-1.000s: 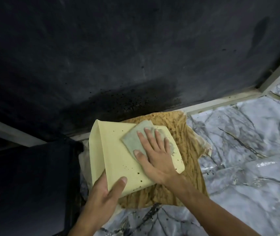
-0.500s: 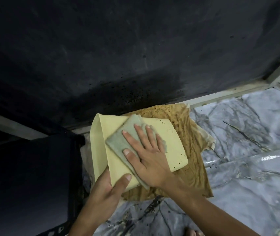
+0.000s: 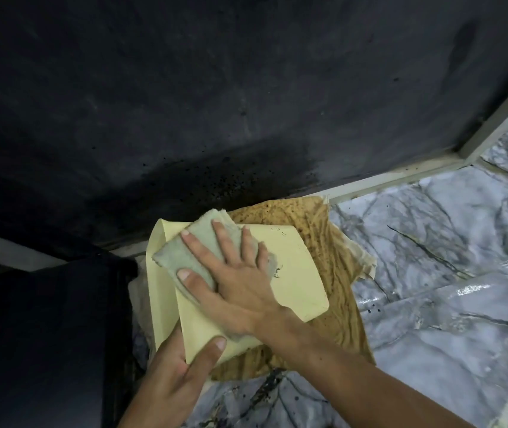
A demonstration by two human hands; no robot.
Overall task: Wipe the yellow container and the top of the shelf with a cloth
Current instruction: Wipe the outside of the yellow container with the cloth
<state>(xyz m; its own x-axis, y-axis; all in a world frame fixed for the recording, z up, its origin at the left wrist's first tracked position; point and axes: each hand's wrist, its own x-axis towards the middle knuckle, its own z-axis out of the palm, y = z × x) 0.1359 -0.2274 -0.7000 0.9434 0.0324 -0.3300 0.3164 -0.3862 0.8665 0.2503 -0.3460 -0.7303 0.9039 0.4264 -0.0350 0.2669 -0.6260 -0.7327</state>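
Fingers [image 3: 215,242] of the right hand [image 3: 234,282] spread flat, pressing a grey-green folded cloth [image 3: 184,251] onto the pale yellow plastic container [image 3: 296,273]; left hand [image 3: 178,366] pinches its near edge. Container-wiping step; next, likely sweep toward its speckled right side.

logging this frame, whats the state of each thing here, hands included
yellow container: on the brown sheet, some dark specks on it
cloth: folded, pressed flat on the container's top
right hand: open, palm down on the cloth
left hand: gripping the container's near corner
brown sheet: stained, crumpled at its right edge
marble surface: glossy, a few dark specks
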